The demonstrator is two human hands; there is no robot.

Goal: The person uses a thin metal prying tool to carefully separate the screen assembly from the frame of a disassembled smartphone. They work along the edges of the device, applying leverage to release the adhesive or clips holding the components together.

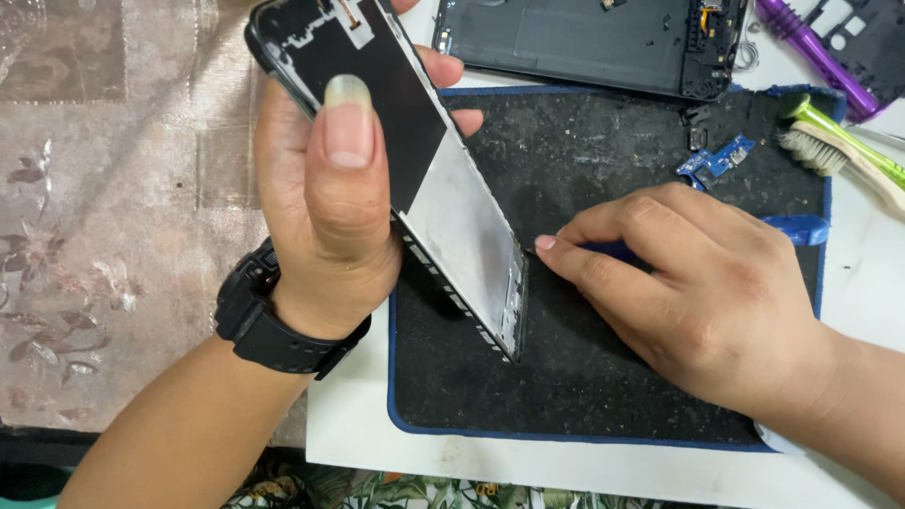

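Two hands share this job, and your left hand (325, 203) comes first: its thumb lies flat across the dark back of the phone frame (429, 179) while the other fingers wrap behind, clamped on it so it stands tilted, its lower corner resting on the mat (584, 396). A black watch (273, 316) sits on that wrist. The frame is thin and rigid, half matte black, half bare grey metal, with a notched plastic edge running below your thumb. Just past that edge, your right hand (702, 292) pinches a blue pry tool (799, 229), fingers closed together around it, forefinger stretched so the tip meets the frame's side near the bottom corner. I judge you to be at the prying step, working the seam open; the next move likely calls for a shallow angle and light, steady pressure, since the panel looks brittle. The mat under your knuckles is dark, gritty rubber with a blue border. Beyond your right fingertips lie a small blue circuit board (716, 160), a second opened phone (584, 42), a purple screwdriver (815, 52) and a green-handled brush (839, 141).
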